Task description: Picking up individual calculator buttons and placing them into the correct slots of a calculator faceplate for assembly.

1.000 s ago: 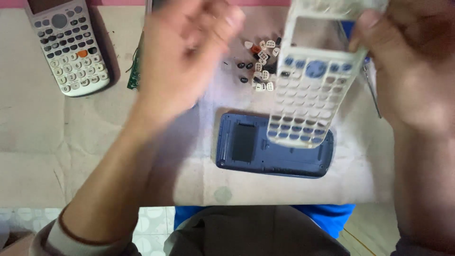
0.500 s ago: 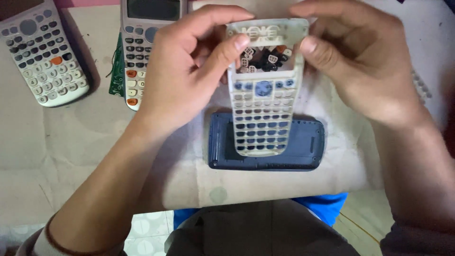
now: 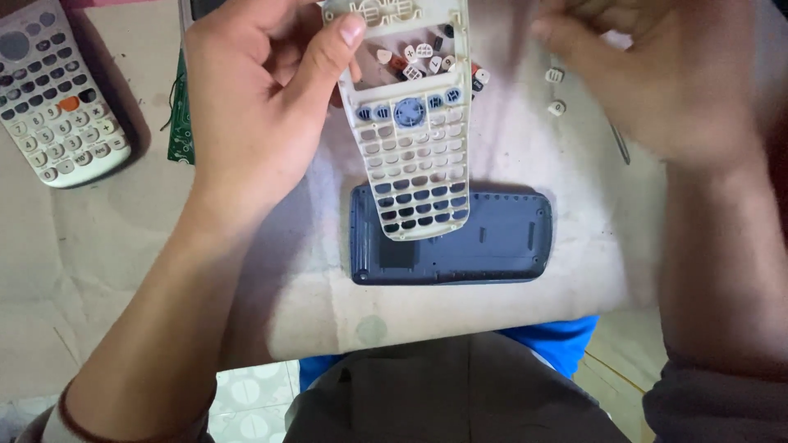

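My left hand [image 3: 254, 98] grips the top left corner of a white calculator front shell [image 3: 414, 139], thumb pressed on its upper edge. The shell is an empty frame with key holes and a few blue-grey buttons near its middle, held upright over the table. Through its screen opening I see several loose small keys [image 3: 419, 57] lying on the table. My right hand [image 3: 657, 74] hovers to the right of the shell, blurred, fingers apart, holding nothing. Under the shell's lower end lies a dark blue calculator back cover [image 3: 476, 238], flat on the table.
A complete white calculator [image 3: 53, 102] lies at the far left. A green circuit board [image 3: 179, 123] shows beside my left wrist. Two loose keys [image 3: 556, 90] and a thin metal tool [image 3: 620, 141] lie near my right hand. The table's front edge [image 3: 410, 344] runs above my lap.
Both hands held the shell half a second ago. My right hand has since let go and moved off to the right; the left keeps its grip.
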